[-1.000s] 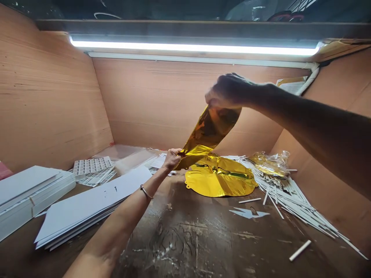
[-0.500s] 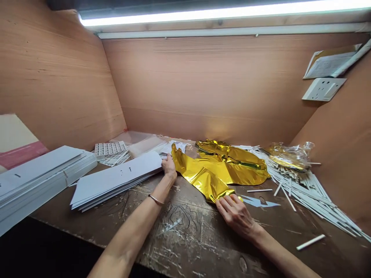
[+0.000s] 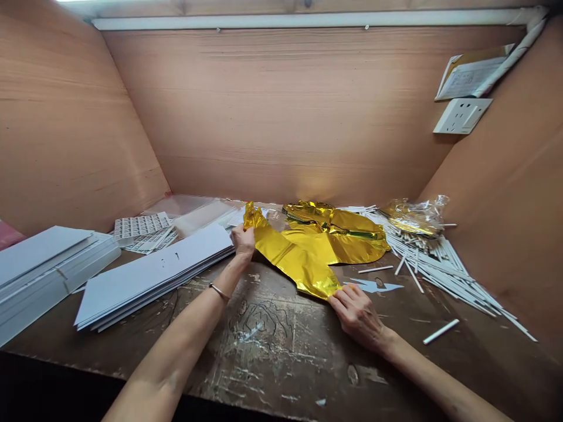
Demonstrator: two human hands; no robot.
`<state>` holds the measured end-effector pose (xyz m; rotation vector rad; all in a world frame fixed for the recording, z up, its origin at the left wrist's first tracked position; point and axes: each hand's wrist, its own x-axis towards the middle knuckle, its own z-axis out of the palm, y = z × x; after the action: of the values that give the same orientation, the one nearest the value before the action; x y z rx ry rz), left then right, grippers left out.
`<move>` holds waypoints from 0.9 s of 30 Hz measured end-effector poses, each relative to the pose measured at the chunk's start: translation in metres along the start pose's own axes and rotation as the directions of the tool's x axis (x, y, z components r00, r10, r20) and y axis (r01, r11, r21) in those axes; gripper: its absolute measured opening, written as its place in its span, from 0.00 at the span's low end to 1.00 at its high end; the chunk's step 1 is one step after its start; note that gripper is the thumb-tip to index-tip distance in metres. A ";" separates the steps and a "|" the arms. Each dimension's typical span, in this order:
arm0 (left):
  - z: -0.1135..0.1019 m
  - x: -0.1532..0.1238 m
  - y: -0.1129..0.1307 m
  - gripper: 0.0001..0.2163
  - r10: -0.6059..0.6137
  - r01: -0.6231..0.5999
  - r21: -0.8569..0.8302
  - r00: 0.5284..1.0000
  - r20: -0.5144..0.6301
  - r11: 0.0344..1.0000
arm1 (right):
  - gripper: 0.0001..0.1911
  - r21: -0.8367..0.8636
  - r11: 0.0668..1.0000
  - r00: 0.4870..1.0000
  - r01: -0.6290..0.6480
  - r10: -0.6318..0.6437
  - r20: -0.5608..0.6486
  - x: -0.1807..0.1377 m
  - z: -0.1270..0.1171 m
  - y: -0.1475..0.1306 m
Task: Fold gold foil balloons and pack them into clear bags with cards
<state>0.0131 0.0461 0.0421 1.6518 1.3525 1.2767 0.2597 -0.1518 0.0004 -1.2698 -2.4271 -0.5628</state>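
A flat, uninflated gold foil balloon [image 3: 303,266] stretches between my two hands over the table. My left hand [image 3: 243,240] is closed on its far left end, where the foil bunches up above the fingers. At the near right corner, my right hand [image 3: 358,313] pinches the edge with bent fingers. More crinkled gold foil balloons [image 3: 352,228] lie flat just behind; where one sheet stops and another starts I cannot tell. Close to my left hand rests a stack of long white card sheets [image 3: 153,275].
White straws [image 3: 457,278] lie heaped at the right, with a clear plastic bag [image 3: 416,214] on top. A single straw [image 3: 441,332] lies nearer. Printed sheets [image 3: 143,228] and a banded white stack [image 3: 53,264] are at left. Wooden walls enclose the table [image 3: 272,363].
The view has tilted down and shifted right. The foil between my hands looks smoother and pulled tighter, with fewer folds near my right hand. Both hands keep their hold.
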 end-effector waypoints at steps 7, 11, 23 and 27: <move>0.050 -0.073 0.035 0.05 0.435 -0.516 0.355 0.854 0.286 0.780 | 0.12 0.031 0.986 0.986 0.163 -0.164 0.016 0.012 -0.004 -0.011; 0.072 -0.115 0.026 0.07 0.392 -0.715 0.422 0.675 0.625 0.557 | 0.13 0.052 0.969 0.970 0.242 -0.241 -0.015 0.007 -0.011 -0.013; 0.021 -0.122 0.018 0.15 0.216 -0.357 0.056 0.674 0.706 0.933 | 0.07 0.416 0.909 0.992 0.017 -0.066 0.104 0.109 -0.015 0.025; 0.022 -0.115 0.008 0.14 0.131 -0.042 -0.149 0.745 0.654 0.988 | 0.05 0.461 0.886 0.964 -0.045 -0.083 0.253 0.148 0.026 0.027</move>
<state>0.0367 -0.0647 0.0099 1.8441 0.7420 0.6711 0.1996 -0.0217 0.0525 -1.1667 -2.5695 0.2039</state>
